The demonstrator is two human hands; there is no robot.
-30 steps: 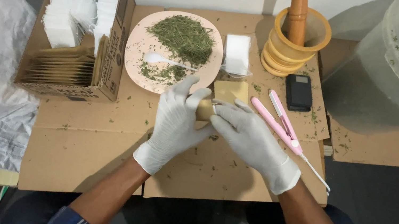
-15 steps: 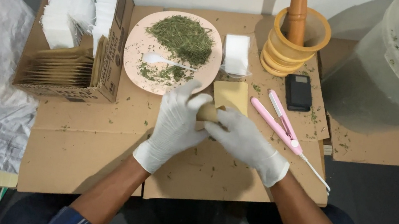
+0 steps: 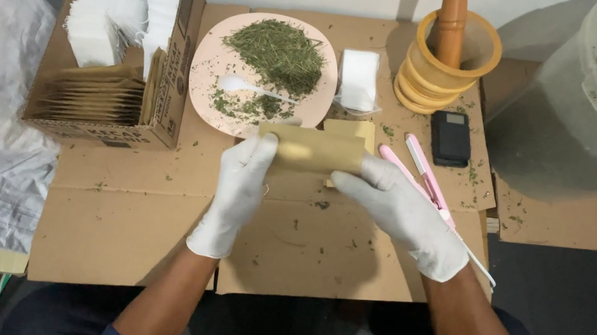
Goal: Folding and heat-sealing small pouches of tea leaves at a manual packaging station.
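Both gloved hands pinch 1 flat brown paper pouch [image 3: 310, 149] by its ends, left hand [image 3: 238, 190] & right hand [image 3: 404, 213], held just in front of the pink plate [image 3: 202, 91] w/ dried herbs [image 3: 276, 52].

the curled brown envelope [image 3: 309, 150] is now stretched flat between both hands
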